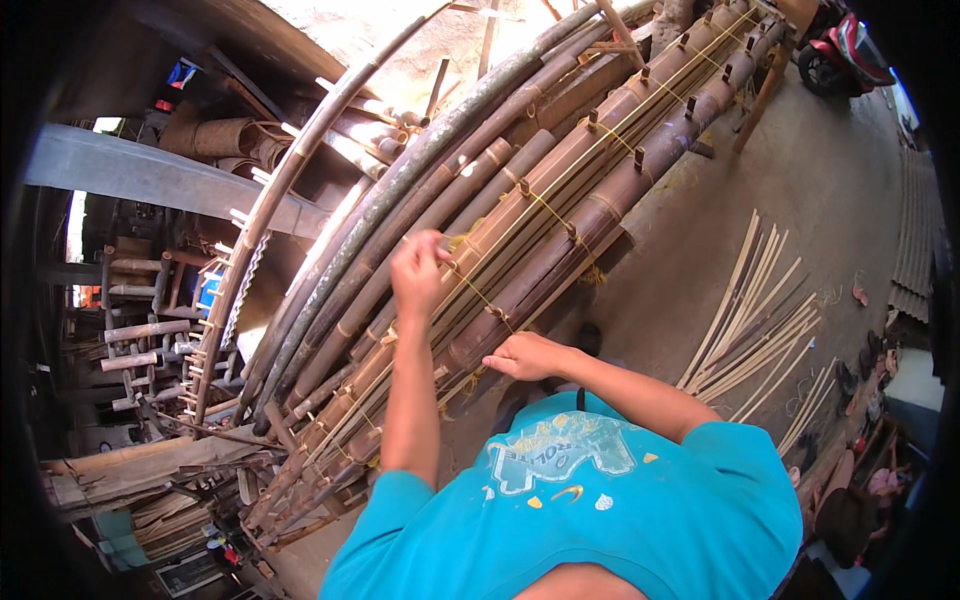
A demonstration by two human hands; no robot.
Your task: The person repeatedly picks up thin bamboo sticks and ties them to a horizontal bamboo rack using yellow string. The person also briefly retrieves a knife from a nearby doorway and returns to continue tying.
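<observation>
Two long brown bamboo poles with short dark pegs run diagonally before me, a far pole and a near pole. Yellow cord crosses between their pegs, and thin bamboo strips lie lengthwise between the poles. Over the far pole my left hand is raised with its fingers closed; what they hold, if anything, is unclear against a yellow tuft behind them. Beside the near pole my right hand is closed, thumb toward the pole, where a strand of the cord runs down from a peg into its fingers.
Thick bamboo poles lie stacked beyond the work. A curved pegged bamboo rail rises at left. Loose split strips lie on the concrete floor at right. A red motorcycle stands far right; sandals line the right side.
</observation>
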